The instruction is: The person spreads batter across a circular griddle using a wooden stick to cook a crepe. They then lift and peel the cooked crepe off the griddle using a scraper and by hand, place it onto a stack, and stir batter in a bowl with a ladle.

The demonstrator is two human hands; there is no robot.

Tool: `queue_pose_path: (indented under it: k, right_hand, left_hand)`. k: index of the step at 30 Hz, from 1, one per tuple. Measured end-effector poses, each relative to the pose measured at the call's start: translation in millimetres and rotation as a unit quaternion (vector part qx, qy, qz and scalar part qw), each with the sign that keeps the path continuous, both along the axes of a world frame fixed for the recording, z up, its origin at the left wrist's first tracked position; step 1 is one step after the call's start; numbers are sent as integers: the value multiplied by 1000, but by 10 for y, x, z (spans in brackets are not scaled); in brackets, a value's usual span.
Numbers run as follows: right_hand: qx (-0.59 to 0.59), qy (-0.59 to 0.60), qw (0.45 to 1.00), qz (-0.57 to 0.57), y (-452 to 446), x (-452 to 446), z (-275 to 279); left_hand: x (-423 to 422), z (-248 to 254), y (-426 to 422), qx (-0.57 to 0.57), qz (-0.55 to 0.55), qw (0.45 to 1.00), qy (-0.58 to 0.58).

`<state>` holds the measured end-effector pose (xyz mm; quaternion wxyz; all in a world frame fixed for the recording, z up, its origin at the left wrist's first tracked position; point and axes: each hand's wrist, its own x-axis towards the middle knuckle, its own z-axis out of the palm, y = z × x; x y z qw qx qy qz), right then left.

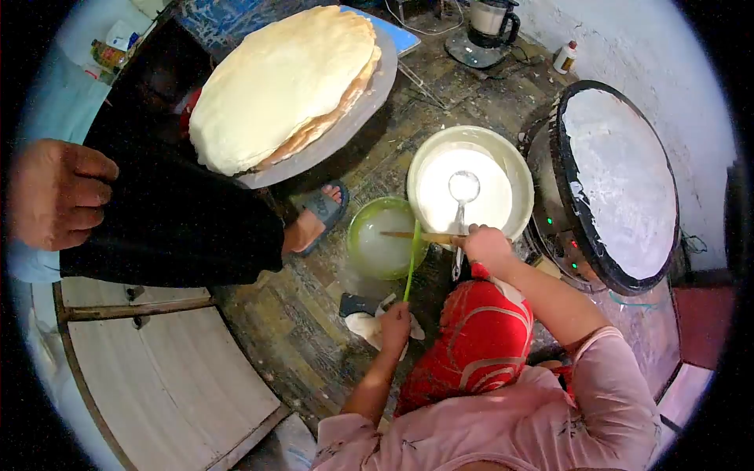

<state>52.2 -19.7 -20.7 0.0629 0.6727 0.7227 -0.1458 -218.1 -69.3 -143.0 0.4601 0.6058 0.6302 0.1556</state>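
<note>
My left hand (pixel 395 326) is closed around a thin, flat green stick (pixel 412 263), which stands upright in front of the green bowl. My right hand (pixel 487 250) grips a long wooden stick (pixel 424 236) pointing left, its tip over the green bowl (pixel 355 255) of cloudy liquid. The two sticks cross near that bowl's right side. Just beyond my right hand is a large pale tub (pixel 522 188) of white batter (pixel 440 184), with a metal ladle (pixel 463 187) resting in it. To the right, a round black-rimmed griddle (pixel 620 177) carries a thin white layer.
A tall stack of large round flatbreads (pixel 287 78) rests on a round tray (pixel 385 82). Another person's hand (pixel 67 196) and sandalled foot (pixel 322 212) are at left. A blender (pixel 487 31), a small bottle (pixel 565 57) and a low cabinet (pixel 165 385) stand around the floor.
</note>
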Motion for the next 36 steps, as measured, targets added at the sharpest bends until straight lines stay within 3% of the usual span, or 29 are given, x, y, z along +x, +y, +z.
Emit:
queue_pose_path:
  k: [2, 4, 5, 6, 8, 9, 11, 14, 15, 16, 18, 19, 21, 23, 24, 26, 28, 29, 30, 32, 36]
  right_hand:
    - [-22, -12, 1000, -7, -56, 64, 30]
    - [-51, -49, 996, -53, -142, 149, 148]
    - [-47, -32, 998, -24, -192, 192, 367]
    - [-63, -7, 997, -49, -236, 236, 477]
    - [-97, 33, 989, -106, -324, 326, 605]
    - [-96, 33, 989, -108, -379, 395, 531]
    - [-117, 155, 968, -162, -494, 549, 216]
    - [-134, 154, 965, -166, -623, 560, -13]
    - [-45, 116, 987, -101, -727, 548, 1]
    - [-43, 116, 987, -107, -772, 521, 192]
    - [-175, 253, 892, -332, -868, 522, 528]
    - [-175, 361, 829, -389, -981, 615, 452]
    - [-91, 403, 808, -420, -1212, 788, 98]
    - [4, 464, 756, -461, -1301, 860, -112]
    - [37, 400, 801, -444, -1297, 856, -107]
    - [60, 500, 729, -463, -1318, 890, -550]
    - [162, 608, 660, -411, -1279, 834, -1022]
    - [113, 451, 805, -369, -1323, 880, -1149]
    - [-1, 480, 770, -420, -1294, 766, -667]
    - [23, 312, 869, -384, -1430, 690, -918]
    - [83, 254, 888, -373, -2081, 799, -1494]
  left_hand:
    - [-33, -446, 117, -12, -59, 997, 44]
    - [-142, -707, 327, -8, -59, 981, 187]
    - [-235, -923, 405, -7, -59, 971, 233]
    - [-420, -1376, 405, 3, -12, 993, 119]
    - [-357, -1371, 394, 10, 33, 999, -1]
    - [-312, -1357, 287, -46, 37, 997, 46]
    - [38, -333, 65, 97, 52, 994, 4]
    - [214, -250, -52, 76, 50, 996, -22]
    - [200, -234, 27, 33, 53, 997, 33]
    - [187, -211, 108, -12, 51, 995, 88]
    - [-21, -706, 318, 37, -28, 991, 126]
    - [-143, -1037, 396, 44, -55, 991, 111]
    - [-321, -1520, 504, 37, -71, 997, 23]
    - [-111, -1311, 472, 68, -106, 982, 139]
    - [-96, -1179, 481, 80, -120, 978, 149]
    - [46, -778, 489, 113, -130, 977, 128]
    - [199, -400, 467, 159, -144, 973, 87]
    - [280, -204, 454, 225, -162, 960, 34]
    - [331, -39, 440, 225, -176, 958, 34]
    - [396, 206, 428, 121, -77, 987, -72]
    - [415, 899, 341, 231, -127, 960, -96]
